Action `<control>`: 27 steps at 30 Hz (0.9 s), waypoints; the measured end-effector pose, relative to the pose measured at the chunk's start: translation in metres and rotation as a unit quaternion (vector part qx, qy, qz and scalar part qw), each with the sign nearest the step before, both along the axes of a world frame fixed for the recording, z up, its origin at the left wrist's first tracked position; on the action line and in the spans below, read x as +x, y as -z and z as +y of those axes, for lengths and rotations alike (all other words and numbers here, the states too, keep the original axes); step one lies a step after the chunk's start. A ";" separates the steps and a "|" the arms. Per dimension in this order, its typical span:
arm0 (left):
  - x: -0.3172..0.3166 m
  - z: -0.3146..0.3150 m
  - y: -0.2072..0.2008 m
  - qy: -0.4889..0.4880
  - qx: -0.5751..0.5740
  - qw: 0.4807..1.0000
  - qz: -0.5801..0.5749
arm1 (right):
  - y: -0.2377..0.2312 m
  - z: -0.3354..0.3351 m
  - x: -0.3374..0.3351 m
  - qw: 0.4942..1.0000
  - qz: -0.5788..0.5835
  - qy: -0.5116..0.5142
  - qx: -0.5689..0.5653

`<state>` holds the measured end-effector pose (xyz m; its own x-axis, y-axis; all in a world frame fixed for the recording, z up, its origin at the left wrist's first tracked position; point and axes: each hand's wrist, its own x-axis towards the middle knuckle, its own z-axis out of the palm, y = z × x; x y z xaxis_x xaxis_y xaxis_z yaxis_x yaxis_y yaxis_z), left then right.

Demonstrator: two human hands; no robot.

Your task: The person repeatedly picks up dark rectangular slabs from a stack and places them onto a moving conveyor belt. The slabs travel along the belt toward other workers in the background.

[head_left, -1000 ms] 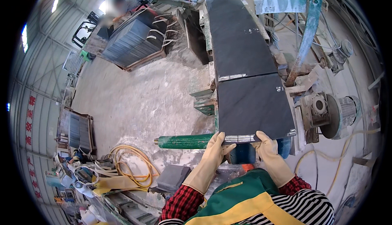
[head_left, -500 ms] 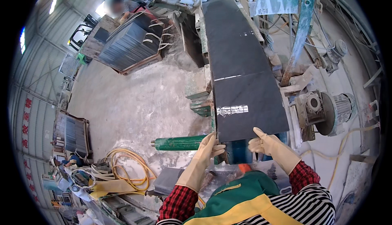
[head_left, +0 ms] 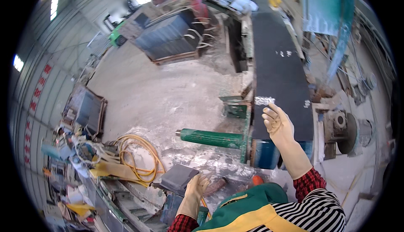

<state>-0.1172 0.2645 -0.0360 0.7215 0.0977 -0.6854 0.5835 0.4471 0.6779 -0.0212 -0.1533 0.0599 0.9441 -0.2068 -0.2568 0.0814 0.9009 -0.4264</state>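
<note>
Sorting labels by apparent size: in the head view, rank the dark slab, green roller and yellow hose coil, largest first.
1. dark slab
2. yellow hose coil
3. green roller; close to the coil, so that order is unsure.

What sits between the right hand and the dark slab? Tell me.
Nothing visible does. The gloved right hand is raised open over the near end of the dark slab, fingers spread, with only bare slab surface beneath it; whether it touches is unclear.
</note>
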 end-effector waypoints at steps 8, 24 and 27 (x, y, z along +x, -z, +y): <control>-0.120 0.141 0.002 -0.225 0.067 0.962 -0.142 | 0.032 0.201 -0.001 0.952 0.065 -0.280 -0.108; -0.482 0.401 0.009 -0.174 0.784 0.562 0.199 | 0.192 0.383 -0.124 0.850 0.218 -0.409 -0.250; -0.490 0.420 0.028 -0.129 0.799 0.557 0.186 | 0.190 0.399 -0.134 0.815 0.234 -0.416 -0.328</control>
